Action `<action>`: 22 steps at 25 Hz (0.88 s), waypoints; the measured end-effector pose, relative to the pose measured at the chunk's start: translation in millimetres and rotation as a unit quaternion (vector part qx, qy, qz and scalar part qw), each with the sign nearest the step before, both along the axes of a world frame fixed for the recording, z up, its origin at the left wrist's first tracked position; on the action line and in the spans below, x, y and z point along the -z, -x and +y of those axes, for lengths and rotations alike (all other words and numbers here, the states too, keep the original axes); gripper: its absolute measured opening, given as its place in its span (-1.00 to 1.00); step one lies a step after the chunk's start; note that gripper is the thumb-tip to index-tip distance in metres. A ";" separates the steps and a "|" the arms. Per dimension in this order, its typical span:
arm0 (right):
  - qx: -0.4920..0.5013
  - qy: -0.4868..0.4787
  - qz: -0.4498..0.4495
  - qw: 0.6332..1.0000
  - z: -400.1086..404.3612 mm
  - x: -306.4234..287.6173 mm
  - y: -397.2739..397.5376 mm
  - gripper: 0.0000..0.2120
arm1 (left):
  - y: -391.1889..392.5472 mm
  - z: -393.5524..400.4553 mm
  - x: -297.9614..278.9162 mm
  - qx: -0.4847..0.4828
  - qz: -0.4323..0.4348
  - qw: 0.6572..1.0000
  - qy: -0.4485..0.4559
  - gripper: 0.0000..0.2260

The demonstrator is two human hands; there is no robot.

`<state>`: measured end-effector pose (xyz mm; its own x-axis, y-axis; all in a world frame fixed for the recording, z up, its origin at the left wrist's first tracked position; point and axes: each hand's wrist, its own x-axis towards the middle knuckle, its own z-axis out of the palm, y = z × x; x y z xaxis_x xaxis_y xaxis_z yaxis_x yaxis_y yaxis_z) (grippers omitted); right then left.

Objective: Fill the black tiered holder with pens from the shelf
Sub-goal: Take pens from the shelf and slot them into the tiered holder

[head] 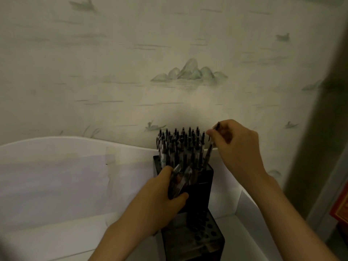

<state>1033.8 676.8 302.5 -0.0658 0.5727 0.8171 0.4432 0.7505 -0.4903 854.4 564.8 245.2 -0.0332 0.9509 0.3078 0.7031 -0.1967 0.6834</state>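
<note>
Wallpaper [131,63] with painted hills backs the white shelf [56,185]. On it we see the black tiered holder [203,181], upper tier crowded with pens [178,146], lower tier [194,240] empty. Our left hand [162,196] clenches a spare bundle [180,178]; our right hand [237,146] pinches one pen [209,155] at the right edge. We should keep it upright, since neighbouring pens crowd the hole.
</note>
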 end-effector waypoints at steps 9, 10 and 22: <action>-0.065 0.166 -0.008 0.984 8.7 16.6 -1.9 -0.88 | 5.2 -2.0 -1.8 0.018 -0.032 0.999 -0.019 -0.76; -0.076 0.173 -0.014 0.982 8.5 15.9 -2.8 -0.84 | 5.5 -2.0 -2.0 0.019 -0.033 0.999 -0.021 -0.77; -0.059 0.124 0.034 0.990 -58.9 42.4 -2.0 -0.90 | 12.7 -10.0 4.8 0.025 -0.043 0.999 -0.021 -0.80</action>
